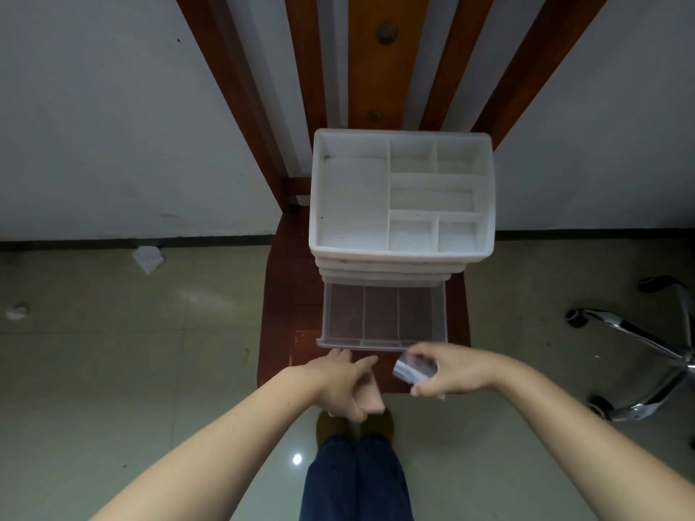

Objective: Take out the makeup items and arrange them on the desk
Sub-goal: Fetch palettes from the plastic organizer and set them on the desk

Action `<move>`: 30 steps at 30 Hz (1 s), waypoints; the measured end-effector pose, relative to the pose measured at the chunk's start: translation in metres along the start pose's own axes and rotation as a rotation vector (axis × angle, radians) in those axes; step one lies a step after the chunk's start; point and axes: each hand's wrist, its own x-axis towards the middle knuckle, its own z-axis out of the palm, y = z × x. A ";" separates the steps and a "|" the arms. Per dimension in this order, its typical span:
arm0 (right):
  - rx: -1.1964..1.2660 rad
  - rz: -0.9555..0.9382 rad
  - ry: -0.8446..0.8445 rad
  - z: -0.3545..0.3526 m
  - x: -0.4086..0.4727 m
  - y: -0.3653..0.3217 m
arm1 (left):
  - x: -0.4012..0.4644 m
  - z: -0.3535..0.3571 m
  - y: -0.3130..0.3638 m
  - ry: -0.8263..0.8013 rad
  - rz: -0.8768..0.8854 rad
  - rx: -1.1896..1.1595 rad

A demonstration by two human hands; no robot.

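Note:
A white plastic organizer (400, 253) with empty top compartments stands on a dark red wooden chair seat (280, 325). Its clear bottom drawer (383, 345) is pulled out toward me, and nothing shows inside it. My left hand (338, 381) is just in front of the drawer's front edge and holds a beige, pinkish makeup item (370, 396). My right hand (451, 368) is beside it, at the drawer's right front corner, closed on a small blue-and-clear makeup item (408, 368).
The chair's back slats (372, 69) rise against a white wall. A chrome office-chair base (647, 355) with casters stands on the tiled floor at the right. Crumpled paper (148, 259) lies on the floor at the left. My legs and shoes (355, 464) are below.

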 end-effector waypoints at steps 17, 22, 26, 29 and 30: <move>-0.173 0.003 0.322 -0.036 0.051 -0.008 | 0.040 -0.042 -0.024 0.368 0.015 0.195; -0.181 0.052 0.364 -0.038 0.060 -0.013 | 0.043 -0.041 -0.033 0.365 -0.035 0.155; -0.166 0.069 0.341 -0.014 0.042 -0.023 | 0.015 -0.028 -0.031 0.305 -0.091 0.081; -0.221 0.046 0.281 -0.004 0.009 -0.049 | -0.029 -0.021 -0.023 0.328 -0.151 0.010; -0.266 0.027 0.276 -0.002 -0.003 -0.062 | -0.047 -0.020 -0.019 0.363 -0.169 -0.009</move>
